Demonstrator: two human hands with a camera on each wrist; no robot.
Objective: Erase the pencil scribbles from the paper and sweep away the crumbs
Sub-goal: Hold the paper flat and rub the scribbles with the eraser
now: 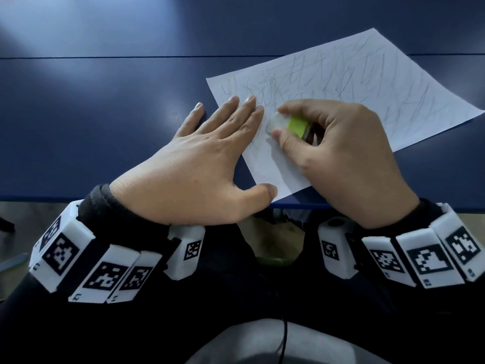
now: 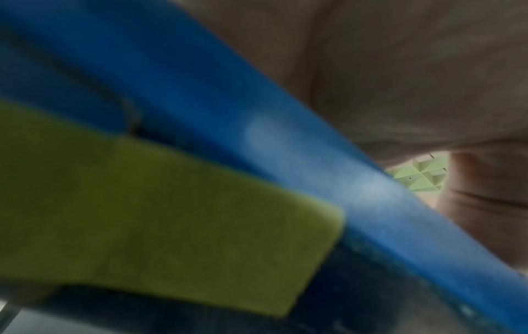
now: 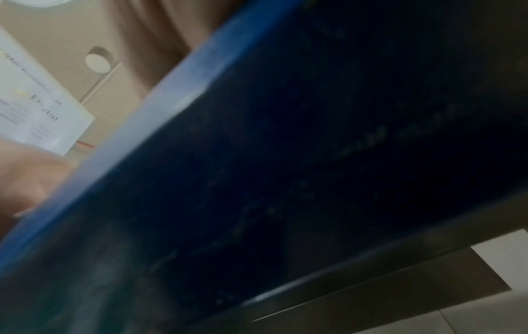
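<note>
Left hand (image 1: 194, 164) flat on paper (image 1: 393, 101); right hand (image 1: 341, 153) pinches eraser (image 1: 288, 124) (green-sleeved) just beside its fingertips.

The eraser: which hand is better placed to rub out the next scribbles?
Right. The right hand already pinches the eraser on the paper, while the left hand lies flat, holding the sheet's near corner.

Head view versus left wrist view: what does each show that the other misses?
Only the head view shows the paper with its pencil scribbles, the left hand flat on its near corner, and the right hand pinching the eraser against the sheet. Only the left wrist view shows a blurred olive-green slab below the table's edge. Both show the blue table.
</note>
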